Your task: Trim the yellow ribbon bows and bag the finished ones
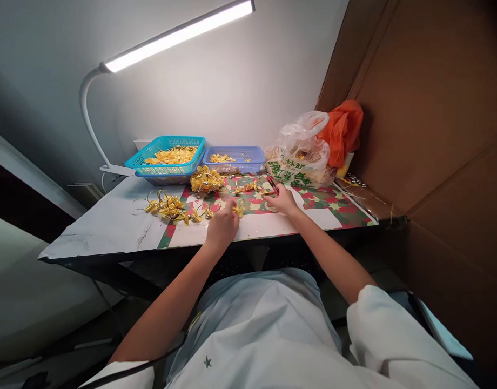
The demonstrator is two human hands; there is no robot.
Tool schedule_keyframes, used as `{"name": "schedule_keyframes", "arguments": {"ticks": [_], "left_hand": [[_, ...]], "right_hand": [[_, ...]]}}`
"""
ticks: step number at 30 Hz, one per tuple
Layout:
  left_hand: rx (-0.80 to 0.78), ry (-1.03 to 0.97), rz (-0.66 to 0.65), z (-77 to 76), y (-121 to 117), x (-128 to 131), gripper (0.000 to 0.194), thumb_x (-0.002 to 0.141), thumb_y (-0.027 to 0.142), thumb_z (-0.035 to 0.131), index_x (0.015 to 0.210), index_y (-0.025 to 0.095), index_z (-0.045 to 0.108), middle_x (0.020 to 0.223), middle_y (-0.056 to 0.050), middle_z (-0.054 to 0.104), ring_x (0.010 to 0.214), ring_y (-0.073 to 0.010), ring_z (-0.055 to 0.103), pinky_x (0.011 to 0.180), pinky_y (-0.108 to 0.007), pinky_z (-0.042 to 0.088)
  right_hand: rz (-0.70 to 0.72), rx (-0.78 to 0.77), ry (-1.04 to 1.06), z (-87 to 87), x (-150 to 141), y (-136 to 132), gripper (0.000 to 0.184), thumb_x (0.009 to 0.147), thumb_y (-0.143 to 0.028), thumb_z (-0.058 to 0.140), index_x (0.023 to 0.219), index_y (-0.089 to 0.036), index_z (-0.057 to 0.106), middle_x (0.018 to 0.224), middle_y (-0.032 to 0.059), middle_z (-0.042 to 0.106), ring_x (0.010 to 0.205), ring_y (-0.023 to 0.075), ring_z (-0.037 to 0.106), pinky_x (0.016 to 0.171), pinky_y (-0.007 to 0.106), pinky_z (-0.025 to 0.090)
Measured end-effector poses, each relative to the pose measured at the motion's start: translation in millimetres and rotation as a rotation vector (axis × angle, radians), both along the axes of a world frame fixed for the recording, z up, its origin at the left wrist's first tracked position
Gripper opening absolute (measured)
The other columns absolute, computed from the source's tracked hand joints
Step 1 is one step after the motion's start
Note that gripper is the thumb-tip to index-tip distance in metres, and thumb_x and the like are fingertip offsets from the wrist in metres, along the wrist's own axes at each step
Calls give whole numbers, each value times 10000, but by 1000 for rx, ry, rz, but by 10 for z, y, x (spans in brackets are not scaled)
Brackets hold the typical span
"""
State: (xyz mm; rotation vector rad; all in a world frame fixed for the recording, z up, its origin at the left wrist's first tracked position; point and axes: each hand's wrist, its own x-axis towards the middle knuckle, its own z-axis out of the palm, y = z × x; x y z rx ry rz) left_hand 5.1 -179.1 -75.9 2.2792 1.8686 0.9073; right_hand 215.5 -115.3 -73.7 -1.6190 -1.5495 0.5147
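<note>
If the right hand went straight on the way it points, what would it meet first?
Ahead of the right hand, likely the yellow flower pieces, then the purple basket; depth is unclear from one view.

forearms (173,302) reach forward, left hand (223,226) curled fist-like, right hand (284,200) gripping, its fingertips seemingly pinched together.

A lit desk lamp (179,38) occupies the upper left of the frame. An orange bundle (341,132) sits right of center. Brown cardboard (443,108) covers the upper right.
</note>
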Motion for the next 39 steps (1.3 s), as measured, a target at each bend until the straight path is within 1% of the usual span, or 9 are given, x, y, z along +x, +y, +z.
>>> {"name": "schedule_keyframes", "arguments": {"ticks": [4, 8, 12, 17, 23, 28, 31, 35, 39], "left_hand": [[61, 14, 111, 33, -53, -93, 290, 837, 148, 496, 1123, 140, 545, 667, -41, 604, 602, -233, 602, 544, -290, 384], [211, -268, -95, 76, -135, -47, 175, 780, 149, 529, 949, 192, 550, 583, 39, 516, 528, -151, 530, 572, -255, 409], [-71, -617, -371, 110, -161, 142, 35, 778, 206, 526, 813, 206, 529, 542, 53, 551, 438, -110, 517, 486, -216, 414], [-244, -747, -486, 24, -126, 319, 43, 738, 218, 571, 768, 191, 557, 555, 40, 585, 419, -94, 528, 432, -192, 414], [-376, -873, -478, -87, -69, 323, 88, 715, 256, 597, 741, 184, 554, 570, 42, 575, 403, -88, 523, 387, -190, 424], [-483, -963, -462, -65, -16, 353, 96, 721, 200, 589, 803, 172, 548, 586, 34, 596, 401, -90, 537, 379, -191, 447], [-527, -1107, -374, -28, 34, 421, 140, 800, 208, 548, 927, 182, 494, 638, 28, 621, 431, -115, 586, 411, -234, 505], [-542, -1177, -319, 22, 105, 516, 165, 896, 307, 536, 961, 183, 449, 660, 15, 633, 425, -119, 595, 430, -252, 518], [-592, -1220, -430, 13, 151, 554, 351, 790, 360, 715, 952, 177, 464, 654, -3, 674, 466, -112, 625, 478, -211, 506]], "right_hand": [[3, 34, -81, 43, -107, 255, 346, 617, -184, 702, 685, -239, 367, 702, -21, 496, 669, 153, 485, 574, 255, 357], [69, 170, -82, 11, -128, 198, 297, 669, -136, 606, 634, -234, 328, 632, -40, 462, 619, 129, 448, 577, 247, 351], [102, 296, 4, -32, -78, 68, 243, 709, -235, 610, 669, -238, 370, 662, -21, 530, 620, 139, 483, 578, 261, 385], [119, 238, -41, 27, -163, 121, 295, 640, -305, 698, 726, -231, 425, 739, -16, 591, 639, 139, 524, 597, 260, 403], [-26, -42, -120, 75, -366, 287, 242, 615, -135, 637, 624, -226, 412, 658, -16, 572, 614, 145, 509, 559, 254, 356], [159, 212, 12, 129, -274, 135, 173, 670, -134, 568, 631, -223, 424, 662, -23, 620, 616, 138, 545, 602, 254, 404], [226, 337, 41, 197, -179, -41, 119, 692, -159, 566, 651, -220, 472, 670, -12, 648, 623, 148, 578, 624, 270, 438], [256, 382, 155, 214, -123, -239, 67, 711, -203, 587, 692, -217, 525, 706, 5, 683, 628, 159, 620, 602, 277, 479], [263, 384, 247, 139, -132, -354, 70, 714, -243, 634, 720, -211, 572, 729, 19, 701, 643, 172, 640, 614, 298, 513]]}}
